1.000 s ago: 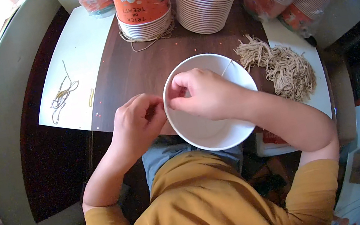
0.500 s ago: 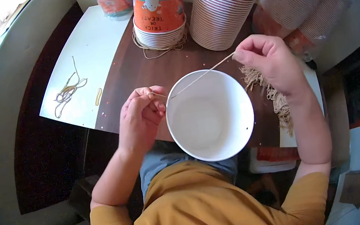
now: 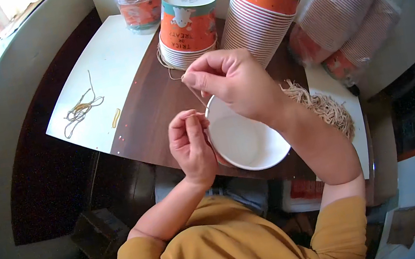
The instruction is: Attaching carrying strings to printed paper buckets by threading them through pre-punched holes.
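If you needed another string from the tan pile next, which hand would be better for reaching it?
Probably the right hand: its forearm lies right beside the tan pile, though it pinches a string now. The left hand looks farther away, across the bucket.

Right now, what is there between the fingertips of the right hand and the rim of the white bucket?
A thin string; in the head view, it runs from the right hand toward the rim of the white bucket.
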Motion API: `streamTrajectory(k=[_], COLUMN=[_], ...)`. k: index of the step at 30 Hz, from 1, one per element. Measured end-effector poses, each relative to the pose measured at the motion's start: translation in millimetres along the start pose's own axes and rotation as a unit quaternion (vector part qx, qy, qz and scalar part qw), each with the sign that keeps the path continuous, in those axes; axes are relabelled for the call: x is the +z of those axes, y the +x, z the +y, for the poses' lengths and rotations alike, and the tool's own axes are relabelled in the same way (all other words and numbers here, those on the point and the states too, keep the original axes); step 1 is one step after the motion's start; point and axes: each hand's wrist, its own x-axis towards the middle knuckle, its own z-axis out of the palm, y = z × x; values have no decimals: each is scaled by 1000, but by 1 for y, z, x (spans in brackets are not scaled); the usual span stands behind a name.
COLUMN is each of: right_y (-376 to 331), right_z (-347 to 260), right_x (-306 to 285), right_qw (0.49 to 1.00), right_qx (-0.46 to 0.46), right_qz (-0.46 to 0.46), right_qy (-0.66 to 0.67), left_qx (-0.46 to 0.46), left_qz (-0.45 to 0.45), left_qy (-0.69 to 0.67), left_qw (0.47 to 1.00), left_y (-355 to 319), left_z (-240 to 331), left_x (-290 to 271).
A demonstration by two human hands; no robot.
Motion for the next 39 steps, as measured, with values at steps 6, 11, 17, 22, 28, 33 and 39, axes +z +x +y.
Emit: streamTrajectory(k=[6, 11, 17, 22, 28, 33, 39], right_y=[-12, -74, -138, -161, -168, -167, -172], right_z=[0, -15, -2, 20, 32, 38, 50], right_x=[4, -14, 23, 47, 62, 65, 47], right_qw=[993, 935, 913, 970, 950, 863, 935], right_qx=[-56, -140, -141, -36, 157, 272, -110], right_qz=[12, 73, 79, 118, -145, -199, 41], right_qy=[-105, -317, -375, -208, 229, 376, -336], left_qx=[-43, -106, -108, 162, 278, 312, 338], left_qz=[-18, -81, -239, -475, -526, -528, -523], left_qy=[-71, 30, 164, 303, 329, 316, 349], left_qw=[996, 991, 951, 810, 734, 724, 701], left_y=[-10, 6, 10, 21, 20, 20, 27], left_z=[-12, 7, 36, 50, 53, 51, 50], left_x=[6, -12, -9, -20, -27, -28, -34])
